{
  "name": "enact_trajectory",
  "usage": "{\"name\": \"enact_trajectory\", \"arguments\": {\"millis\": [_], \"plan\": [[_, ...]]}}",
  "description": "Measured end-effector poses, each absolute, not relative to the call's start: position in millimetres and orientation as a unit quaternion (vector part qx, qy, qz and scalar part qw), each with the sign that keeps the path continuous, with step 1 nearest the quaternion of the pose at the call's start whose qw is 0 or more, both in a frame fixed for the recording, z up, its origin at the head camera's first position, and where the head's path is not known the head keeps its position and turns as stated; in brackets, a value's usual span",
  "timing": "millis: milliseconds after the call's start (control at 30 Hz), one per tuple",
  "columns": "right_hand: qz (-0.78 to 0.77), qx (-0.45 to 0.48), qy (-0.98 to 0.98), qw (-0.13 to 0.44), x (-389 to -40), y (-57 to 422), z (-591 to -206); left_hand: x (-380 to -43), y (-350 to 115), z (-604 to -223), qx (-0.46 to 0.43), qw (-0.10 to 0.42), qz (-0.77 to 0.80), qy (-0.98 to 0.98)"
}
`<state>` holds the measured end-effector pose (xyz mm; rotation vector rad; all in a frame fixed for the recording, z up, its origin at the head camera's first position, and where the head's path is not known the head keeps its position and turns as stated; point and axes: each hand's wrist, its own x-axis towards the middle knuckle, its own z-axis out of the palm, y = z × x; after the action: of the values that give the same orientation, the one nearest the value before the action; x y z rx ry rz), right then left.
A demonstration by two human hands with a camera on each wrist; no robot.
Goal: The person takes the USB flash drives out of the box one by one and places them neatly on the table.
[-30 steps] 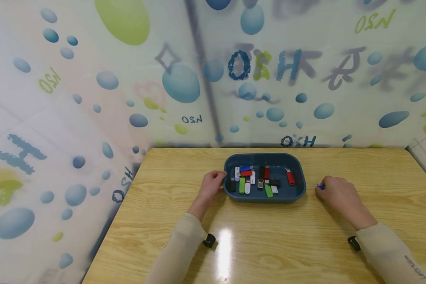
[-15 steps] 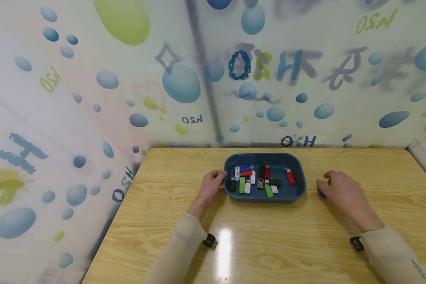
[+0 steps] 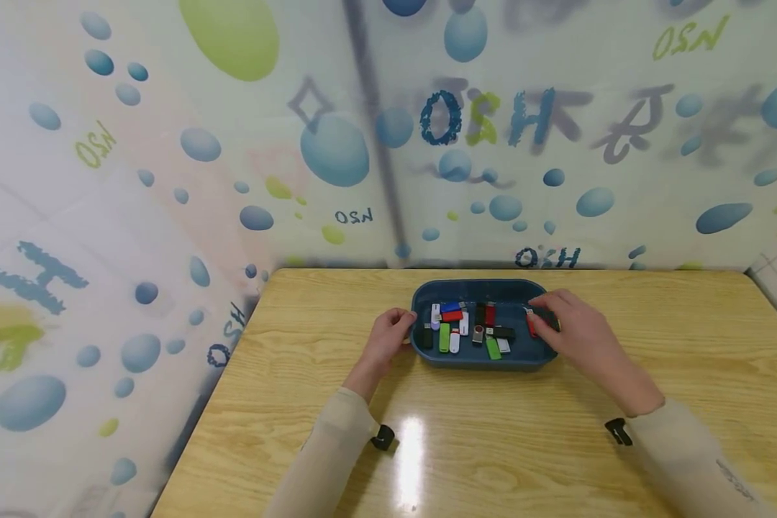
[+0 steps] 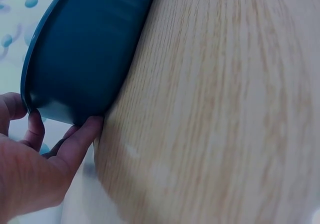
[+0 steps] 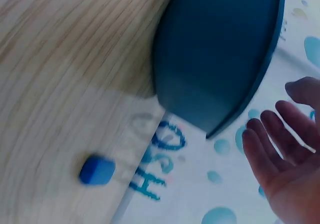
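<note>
A dark blue plastic tray (image 3: 479,363) stands on the table with several USB sticks in it. My left hand (image 3: 388,334) holds the tray's left end, its fingers at the rim and against the outer wall in the left wrist view. Over the tray's right end is my right hand (image 3: 583,334), thumb and fingers spread apart around a red USB stick (image 3: 531,324). The right wrist view shows its fingers loosely curved with nothing between them. A small blue object (image 5: 97,170) lies on the table beside the tray; in the head view my right hand hides it.
Green (image 3: 444,337), white (image 3: 455,341), black and red USB sticks lie mostly in the tray's left and middle. The wooden table (image 3: 492,439) runs back to a patterned wall covering (image 3: 395,180), and another such covering is on the left.
My right hand has let go of the small blue object on the table and moved left over the tray's right end. The left hand stays at the tray's left rim.
</note>
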<state>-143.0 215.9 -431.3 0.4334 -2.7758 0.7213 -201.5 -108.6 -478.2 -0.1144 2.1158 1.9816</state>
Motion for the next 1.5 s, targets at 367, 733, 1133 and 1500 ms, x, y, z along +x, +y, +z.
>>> {"name": "enact_trajectory", "arguments": {"millis": [367, 733, 1133, 1500], "plan": [[0.220, 0.188, -0.956, 0.051, -162.8, 179.0, -441.0, -202.0, -106.7, -478.6, -0.053, 0.121, 0.676, 0.725], [0.179, 0.188, -0.966, -0.008, -176.2, 163.8, -451.0, -200.0, -106.3, -476.6, -0.048, 0.119, 0.679, 0.723], [0.156, 0.194, -0.968, -0.020, -184.4, 161.0, -456.2, -199.2, -106.3, -475.7, -0.050, 0.120, 0.678, 0.723], [0.160, 0.189, -0.968, -0.042, -187.2, 161.6, -457.9, -199.3, -106.2, -475.7, -0.048, 0.117, 0.679, 0.723]]}}
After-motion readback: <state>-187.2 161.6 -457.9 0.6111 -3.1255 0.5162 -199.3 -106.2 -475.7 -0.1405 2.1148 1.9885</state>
